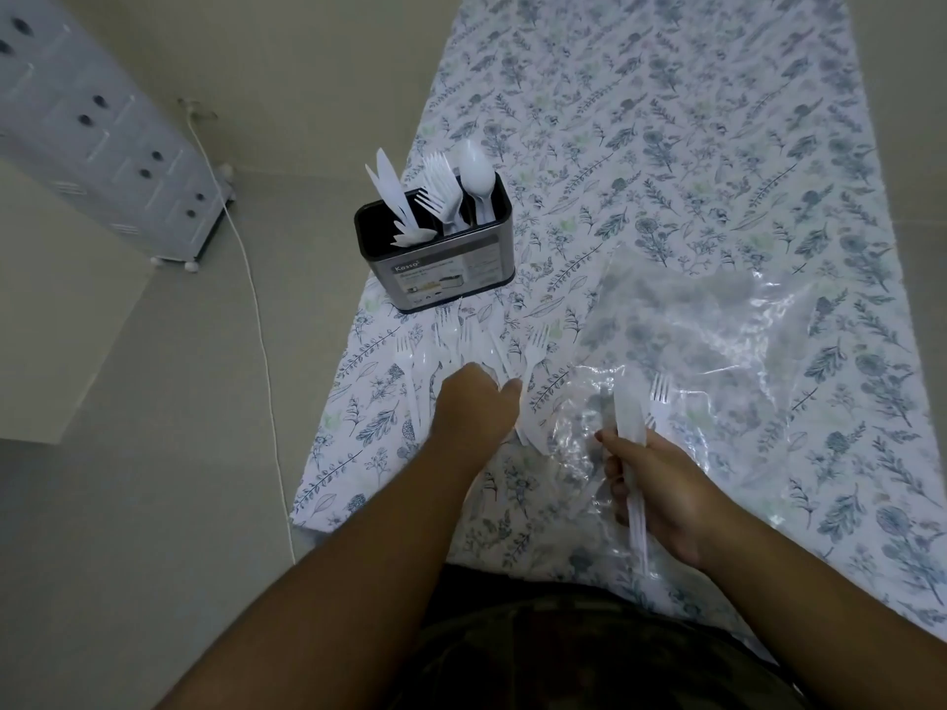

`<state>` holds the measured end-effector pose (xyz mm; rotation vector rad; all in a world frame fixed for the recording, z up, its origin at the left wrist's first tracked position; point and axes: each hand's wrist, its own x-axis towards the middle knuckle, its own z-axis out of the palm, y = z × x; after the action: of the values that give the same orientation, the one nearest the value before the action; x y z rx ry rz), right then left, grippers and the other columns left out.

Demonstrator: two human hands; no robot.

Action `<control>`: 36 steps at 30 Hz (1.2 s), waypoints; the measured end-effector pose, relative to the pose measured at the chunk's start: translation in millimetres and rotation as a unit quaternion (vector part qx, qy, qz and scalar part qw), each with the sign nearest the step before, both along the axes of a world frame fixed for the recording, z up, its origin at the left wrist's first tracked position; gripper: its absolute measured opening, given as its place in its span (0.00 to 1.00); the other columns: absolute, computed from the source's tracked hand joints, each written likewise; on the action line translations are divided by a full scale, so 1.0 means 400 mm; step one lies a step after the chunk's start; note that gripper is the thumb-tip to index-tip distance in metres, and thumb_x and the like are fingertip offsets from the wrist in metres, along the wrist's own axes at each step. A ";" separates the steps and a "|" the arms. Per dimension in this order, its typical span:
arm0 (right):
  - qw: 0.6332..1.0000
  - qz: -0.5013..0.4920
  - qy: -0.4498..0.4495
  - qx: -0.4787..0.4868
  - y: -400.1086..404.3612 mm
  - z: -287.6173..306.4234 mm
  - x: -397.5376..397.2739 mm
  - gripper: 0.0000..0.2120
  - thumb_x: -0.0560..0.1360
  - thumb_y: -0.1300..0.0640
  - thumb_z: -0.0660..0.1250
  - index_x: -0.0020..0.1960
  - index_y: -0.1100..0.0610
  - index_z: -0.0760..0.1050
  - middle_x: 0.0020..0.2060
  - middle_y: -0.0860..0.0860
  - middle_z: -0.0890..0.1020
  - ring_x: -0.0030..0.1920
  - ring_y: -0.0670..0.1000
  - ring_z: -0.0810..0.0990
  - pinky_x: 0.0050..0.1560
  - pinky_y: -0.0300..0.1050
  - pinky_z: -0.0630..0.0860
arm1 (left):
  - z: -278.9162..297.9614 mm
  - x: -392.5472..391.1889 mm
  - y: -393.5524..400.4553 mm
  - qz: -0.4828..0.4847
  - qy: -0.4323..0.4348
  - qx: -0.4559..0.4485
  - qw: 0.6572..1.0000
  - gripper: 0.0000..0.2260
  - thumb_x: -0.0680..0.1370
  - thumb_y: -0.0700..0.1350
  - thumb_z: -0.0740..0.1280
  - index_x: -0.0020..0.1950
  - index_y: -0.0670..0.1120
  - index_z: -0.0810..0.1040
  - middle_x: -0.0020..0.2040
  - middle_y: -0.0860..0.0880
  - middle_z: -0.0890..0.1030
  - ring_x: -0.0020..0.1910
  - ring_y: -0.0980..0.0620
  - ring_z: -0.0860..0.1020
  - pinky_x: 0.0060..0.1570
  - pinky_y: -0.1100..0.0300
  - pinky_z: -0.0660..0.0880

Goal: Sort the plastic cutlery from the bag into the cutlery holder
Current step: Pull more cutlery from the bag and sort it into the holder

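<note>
**Two hands among the loose forks, holder partly filled**

The cutlery holder (435, 258) stands upright on the flowered cloth (666, 146) that covers the worktop, near its left edge. It has three compartments: the left one holds white knives (390, 189) (I can count about three, one lying low across the rim), the middle one holds a tight bunch of forks (440, 189) whose number I cannot tell, and the right one holds two spoons (474, 164).

Just in front of the holder, loose forks (533, 351) lie on the cloth with the tines pointing toward it. About five are visible; some are partly hidden under the left hand.

The left hand (474, 407) rests on this group, with its fingers curled down over the handles; whether the grip has closed on one fork, I cannot tell.

The right hand (651, 484) holds a small bundle of white cutlery (633, 438). The fingers are wrapped around the handles, and at least one fork head and one smooth, spoon-like end stick out above them.

The clear plastic bag (717, 340) lies flat and crumpled on the cloth, to the right of the loose forks and under the right hand.
</note>
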<state>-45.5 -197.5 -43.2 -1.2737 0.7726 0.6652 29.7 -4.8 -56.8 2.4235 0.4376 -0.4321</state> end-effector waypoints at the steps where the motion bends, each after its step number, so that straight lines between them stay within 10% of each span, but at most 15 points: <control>1: 1.000 0.009 -0.005 -0.001 0.004 0.005 0.001 0.06 0.82 0.53 0.66 0.53 0.55 0.77 0.31 0.49 0.75 0.28 0.49 0.70 0.29 0.43 0.67 | -0.012 0.009 0.000 -0.010 0.008 0.009 1.000 0.16 0.76 0.56 0.70 0.41 0.43 0.76 0.34 0.50 0.76 0.32 0.53 0.76 0.29 0.63 0.67; 11: 1.000 -0.007 -0.027 -0.008 0.002 0.019 0.010 0.06 0.81 0.59 0.65 0.55 0.56 0.79 0.36 0.53 0.78 0.31 0.50 0.72 0.30 0.45 0.69 | -0.003 0.017 -0.007 -0.003 0.001 -0.088 0.996 0.14 0.74 0.44 0.68 0.31 0.39 0.72 0.28 0.41 0.72 0.28 0.51 0.69 0.30 0.61 0.67; 17: 0.997 -0.048 0.006 0.059 0.017 0.028 0.022 0.12 0.80 0.57 0.69 0.59 0.63 0.78 0.35 0.55 0.77 0.33 0.52 0.74 0.34 0.48 0.71 | 0.055 -0.095 -0.005 -0.117 -0.256 -0.130 0.951 0.07 0.82 0.44 0.66 0.53 0.44 0.82 0.47 0.51 0.82 0.41 0.63 0.77 0.43 0.73 0.74; 24: 0.959 -0.071 0.068 0.265 0.054 0.005 0.009 0.22 0.82 0.48 0.62 0.62 0.64 0.82 0.63 0.63 0.81 0.67 0.61 0.78 0.75 0.58 0.67 | 0.007 -0.185 -0.036 -0.341 -0.228 -0.101 0.906 0.21 0.80 0.44 0.55 0.69 0.38 0.75 0.61 0.40 0.80 0.58 0.45 0.77 0.60 0.55 0.75; 29: 0.983 -0.056 0.041 0.170 0.049 -0.008 0.011 0.03 0.81 0.58 0.65 0.54 0.55 0.77 0.38 0.52 0.79 0.37 0.51 0.78 0.39 0.48 0.77 | 0.001 -0.175 0.051 -0.118 -0.200 -0.098 0.968 0.16 0.79 0.39 0.63 0.66 0.45 0.76 0.59 0.49 0.78 0.59 0.57 0.74 0.61 0.61 0.74; 36: 0.989 -0.045 0.039 0.134 0.075 -0.012 0.014 0.07 0.79 0.64 0.64 0.51 0.53 0.76 0.34 0.52 0.77 0.30 0.49 0.71 0.30 0.43 0.69 | -0.027 -0.095 0.128 -0.050 -0.167 0.033 0.984 0.06 0.79 0.46 0.65 0.54 0.47 0.79 0.50 0.50 0.75 0.52 0.51 0.74 0.50 0.56 0.76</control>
<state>-39.9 -167.3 -48.1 -0.9677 0.7713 0.7237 -8.1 46.3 -67.6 2.5266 0.1866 -0.0483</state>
